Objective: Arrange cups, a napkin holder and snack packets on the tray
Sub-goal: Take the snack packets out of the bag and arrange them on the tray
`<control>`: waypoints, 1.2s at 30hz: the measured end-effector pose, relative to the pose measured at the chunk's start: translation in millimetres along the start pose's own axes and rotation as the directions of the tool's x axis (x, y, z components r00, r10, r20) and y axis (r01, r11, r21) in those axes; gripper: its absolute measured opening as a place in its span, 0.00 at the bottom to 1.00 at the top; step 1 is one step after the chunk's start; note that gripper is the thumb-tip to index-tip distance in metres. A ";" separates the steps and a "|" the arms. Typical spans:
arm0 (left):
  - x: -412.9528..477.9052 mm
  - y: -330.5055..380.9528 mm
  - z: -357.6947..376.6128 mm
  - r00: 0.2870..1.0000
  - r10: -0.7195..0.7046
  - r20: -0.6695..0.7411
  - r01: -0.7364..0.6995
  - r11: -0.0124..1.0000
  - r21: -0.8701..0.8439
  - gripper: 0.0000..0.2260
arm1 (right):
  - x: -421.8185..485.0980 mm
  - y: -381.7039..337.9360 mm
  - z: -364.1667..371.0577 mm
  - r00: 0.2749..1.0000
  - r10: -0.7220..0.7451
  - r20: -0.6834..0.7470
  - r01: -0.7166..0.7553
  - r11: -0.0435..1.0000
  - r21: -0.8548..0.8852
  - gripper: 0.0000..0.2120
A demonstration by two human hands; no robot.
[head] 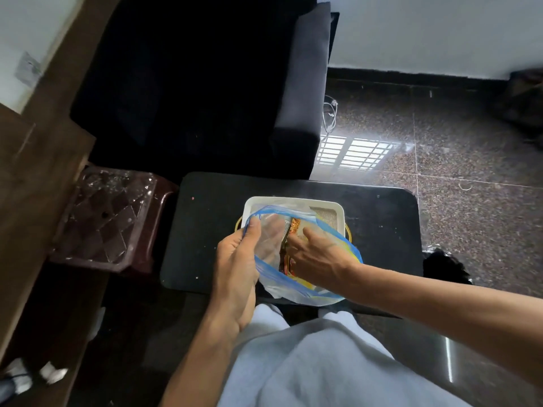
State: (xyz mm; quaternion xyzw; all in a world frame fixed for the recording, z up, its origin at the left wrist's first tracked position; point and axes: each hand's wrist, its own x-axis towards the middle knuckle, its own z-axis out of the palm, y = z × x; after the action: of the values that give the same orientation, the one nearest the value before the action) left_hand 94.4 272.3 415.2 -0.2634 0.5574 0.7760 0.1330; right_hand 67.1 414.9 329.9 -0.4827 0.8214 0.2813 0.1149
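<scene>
A clear plastic bag with a blue rim (296, 292) is held open above a white tray (293, 200) on the small black table (205, 230). My left hand (238, 259) grips the bag's left edge, fingers pinching the rim. My right hand (317, 254) reaches into the bag's mouth, fingers on orange-brown snack packets (289, 248) inside. Whether the fingers hold a packet is hidden. The tray has gold handles and a tan lining (324, 215) visible at its far right corner. No cups or napkin holder are visible.
A dark sofa (205, 83) with a grey cushion (305, 74) stands behind the table. A dark red stool with a cut-glass top (108, 215) is at the left. Speckled floor (440, 142) lies to the right. My lap in pale trousers (323, 362) is below.
</scene>
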 end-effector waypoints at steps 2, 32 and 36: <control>-6.1 -5.1 16.4 1.000 0.022 -0.009 -0.022 1.000 0.010 0.15 | -6.6 6.0 8.3 1.000 -0.030 -0.005 0.030 0.999 0.012 0.17; -43.8 -129.4 121.9 0.961 -0.038 -0.273 0.038 0.999 -0.003 0.17 | -238.8 122.7 112.6 0.370 0.872 0.319 0.427 -0.465 0.776 0.06; -47.5 -138.3 126.9 0.951 -0.032 -0.307 0.020 0.999 -0.045 0.19 | -196.3 88.3 205.4 0.250 0.725 0.641 0.282 -0.688 0.668 0.06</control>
State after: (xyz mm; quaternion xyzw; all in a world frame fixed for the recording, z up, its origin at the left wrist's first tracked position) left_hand 169.7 442.6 362.2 -0.3912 0.5518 0.7349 0.0492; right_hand 74.0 708.7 283.8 0.3137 0.6774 -0.6648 -0.0250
